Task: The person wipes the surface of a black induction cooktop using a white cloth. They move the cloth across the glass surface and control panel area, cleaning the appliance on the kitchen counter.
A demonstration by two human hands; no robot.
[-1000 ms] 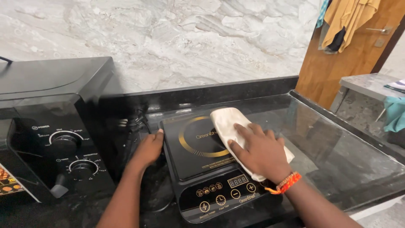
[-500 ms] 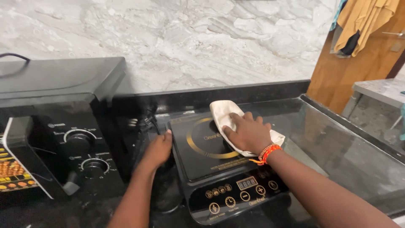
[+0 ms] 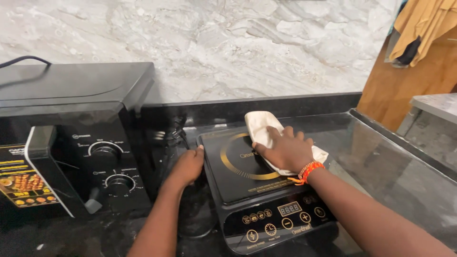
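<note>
A black induction cooktop [image 3: 238, 181] with a gold ring and a front button panel sits on the dark counter. My right hand [image 3: 285, 151], with an orange beaded band at the wrist, presses flat on a cream cloth [image 3: 259, 124] that lies over the cooktop's glass, right of the ring's middle. My left hand [image 3: 188, 165] grips the cooktop's left edge, fingers curled against its side.
A black microwave oven [image 3: 76, 138] with two round knobs stands at the left, close to the cooktop. A marble wall [image 3: 228, 43] runs behind the black counter [image 3: 381, 157]. A wooden door [image 3: 404, 81] with hanging yellow clothes is at the far right.
My right hand and the cloth slid left and toward the back of the cooktop. My left hand stayed on the cooktop's left edge. The camera shifted, showing more of the microwave.
</note>
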